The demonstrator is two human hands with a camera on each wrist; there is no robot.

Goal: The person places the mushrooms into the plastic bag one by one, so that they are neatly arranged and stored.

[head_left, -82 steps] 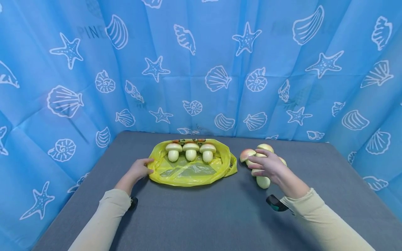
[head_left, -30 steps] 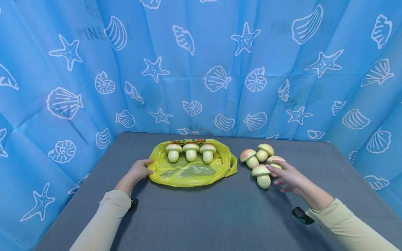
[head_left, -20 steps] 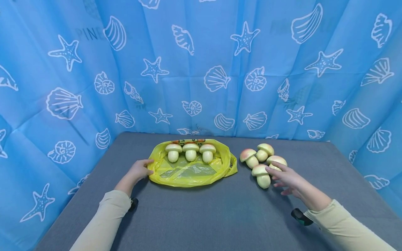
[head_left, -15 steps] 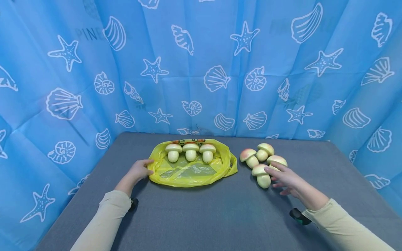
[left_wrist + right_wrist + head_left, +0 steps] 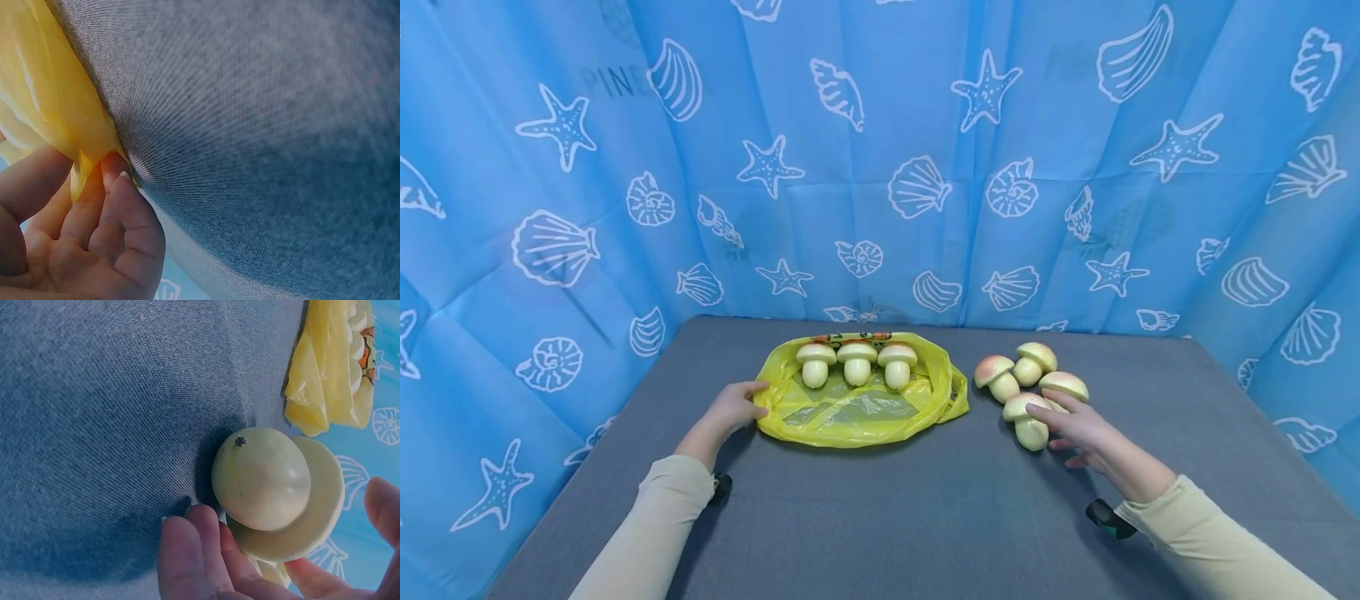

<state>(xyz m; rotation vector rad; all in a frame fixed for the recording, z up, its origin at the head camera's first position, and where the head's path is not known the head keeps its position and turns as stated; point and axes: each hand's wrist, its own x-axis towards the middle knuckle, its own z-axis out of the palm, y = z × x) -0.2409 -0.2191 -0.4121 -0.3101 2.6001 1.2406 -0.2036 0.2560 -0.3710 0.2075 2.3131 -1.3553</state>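
My left hand (image 5: 732, 408) grips the left edge of a yellow plastic bag (image 5: 842, 433); in the left wrist view, its thumb and fingers (image 5: 137, 212) hold a fold of the film (image 5: 69, 81). Three toy mushrooms, the middle one (image 5: 856, 367) among them, lie in a row inside the bag's wide mouth. My right hand (image 5: 1090, 437) is beside the nearest mushroom (image 5: 1030, 432) of a loose group on the right. The right wrist view shows that mushroom's round stem end (image 5: 259, 478), the thumb held apart and the fingers (image 5: 212, 550) spread at its side.
Behind the nearest mushroom lie more pale mushrooms with reddish caps, including a left one (image 5: 996, 375), a back one (image 5: 1033, 360) and a right one (image 5: 1066, 385) partly behind my hand. A grey cloth-covered table (image 5: 880, 517) meets a blue shell-patterned curtain (image 5: 865, 217).
My right hand was over the mushroom group, then drew back to the right; over the last second it has edged left toward the nearest mushroom. My left hand stays on the bag.
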